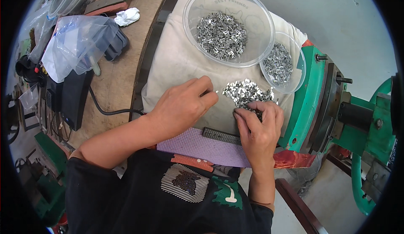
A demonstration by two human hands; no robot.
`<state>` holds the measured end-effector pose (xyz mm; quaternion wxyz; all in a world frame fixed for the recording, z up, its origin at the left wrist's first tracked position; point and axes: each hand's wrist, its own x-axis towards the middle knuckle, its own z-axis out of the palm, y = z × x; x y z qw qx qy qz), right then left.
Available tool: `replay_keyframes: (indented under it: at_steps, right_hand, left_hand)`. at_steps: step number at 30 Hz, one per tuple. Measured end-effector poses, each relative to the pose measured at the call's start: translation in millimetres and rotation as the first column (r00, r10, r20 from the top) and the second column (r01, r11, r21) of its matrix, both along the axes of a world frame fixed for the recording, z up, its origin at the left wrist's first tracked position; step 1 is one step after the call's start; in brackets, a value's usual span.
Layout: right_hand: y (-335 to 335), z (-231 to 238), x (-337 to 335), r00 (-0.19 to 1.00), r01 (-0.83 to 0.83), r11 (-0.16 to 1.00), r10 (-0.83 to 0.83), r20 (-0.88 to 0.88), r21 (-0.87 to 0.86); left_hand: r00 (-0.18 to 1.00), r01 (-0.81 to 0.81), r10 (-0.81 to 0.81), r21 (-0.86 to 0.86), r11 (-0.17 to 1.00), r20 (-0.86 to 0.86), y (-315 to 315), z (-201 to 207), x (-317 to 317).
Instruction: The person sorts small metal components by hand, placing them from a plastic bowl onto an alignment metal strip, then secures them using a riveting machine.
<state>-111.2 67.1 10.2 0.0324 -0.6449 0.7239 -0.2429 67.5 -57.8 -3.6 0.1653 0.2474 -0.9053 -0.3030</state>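
Note:
A loose pile of small shiny metal pieces lies on the beige cloth in front of me. My right hand reaches into the near edge of this pile, its fingers bent and drawn together; whatever they pinch is hidden. Left of the pile is my left hand, fingers curled inward, with nothing in them that I can make out. Closer to my body, a dark, grooved metal strip rests on a purple textured mat, partly behind my right hand.
Beyond the pile stand a large clear tub of metal pieces and a smaller clear tub with more. A green machine borders the right. The wooden bench at left bears a plastic bag, a black box and a cable.

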Motion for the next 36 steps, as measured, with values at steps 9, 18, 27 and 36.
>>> replay_keyframes:
  at_steps: [9,18,27,36]
  right_hand:
    - [-3.4,1.3,0.3,0.996,-0.058,0.998,0.059,0.068,-0.011]
    - [40.6,6.3,14.4,0.976,-0.078,0.995,0.063,0.207,0.062]
    - [34.5,1.2,31.5,0.988,-0.094,0.996,0.095,0.122,-0.011]
    - [28.6,3.0,34.6,0.987,-0.157,0.988,0.157,0.042,0.008]
  left_hand:
    - [0.998,-0.049,0.053,0.093,0.995,-0.04,-0.7,-2.4,-1.9]
    - [0.998,-0.037,0.042,0.096,0.995,-0.045,-1.5,-0.8,0.9]
    - [0.99,-0.14,0.142,0.13,0.982,-0.001,9.9,13.7,22.7]
    - [0.986,-0.147,0.158,0.158,0.976,-0.058,17.2,8.5,31.8]
